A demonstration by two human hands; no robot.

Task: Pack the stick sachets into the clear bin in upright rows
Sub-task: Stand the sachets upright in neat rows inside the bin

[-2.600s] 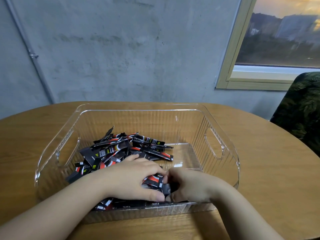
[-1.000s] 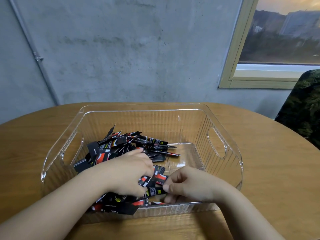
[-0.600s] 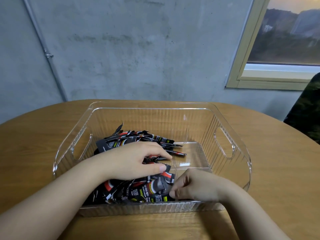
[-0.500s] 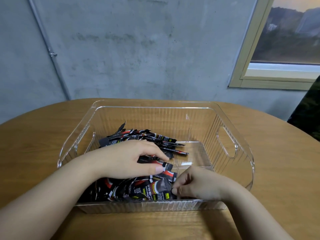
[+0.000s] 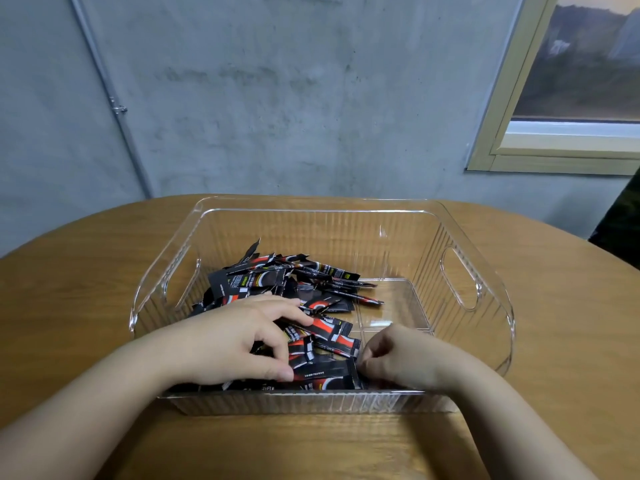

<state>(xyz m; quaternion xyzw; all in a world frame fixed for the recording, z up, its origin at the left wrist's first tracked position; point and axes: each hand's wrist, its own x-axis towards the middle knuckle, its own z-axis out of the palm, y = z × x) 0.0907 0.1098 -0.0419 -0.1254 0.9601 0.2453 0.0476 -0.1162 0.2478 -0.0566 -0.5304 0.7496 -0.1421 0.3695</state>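
Dozens of black-and-red stick sachets (image 5: 277,282) lie in a loose heap inside the clear bin (image 5: 460,282), filling its left half from the middle down to the near wall. None stands upright. Most lie flat or at a slant, their long axes running roughly left to right, with several at the far side of the heap pointing their ends toward the bin's right wall and a few tips poking up toward its far left corner. The bin's right half shows bare clear floor.

The bin sits on the round wooden table (image 5: 69,289), its long sides toward the near and far edges, a cut-out handle in each short wall.

Both hands are down inside the bin by its near wall. The left hand (image 5: 239,341) lies over the near part of the heap with fingers curled – thumb and fingertips are closed on a bunch of sachets lying crosswise. The right hand (image 5: 398,358) is just beside it, fingers bent – their tips pinch the right end of the sachets (image 5: 325,372) lying lengthwise along the near wall.

Behind the table stands a grey concrete wall (image 5: 277,98) with a thin pipe (image 5: 114,105), and a window (image 5: 571,81) at the right.
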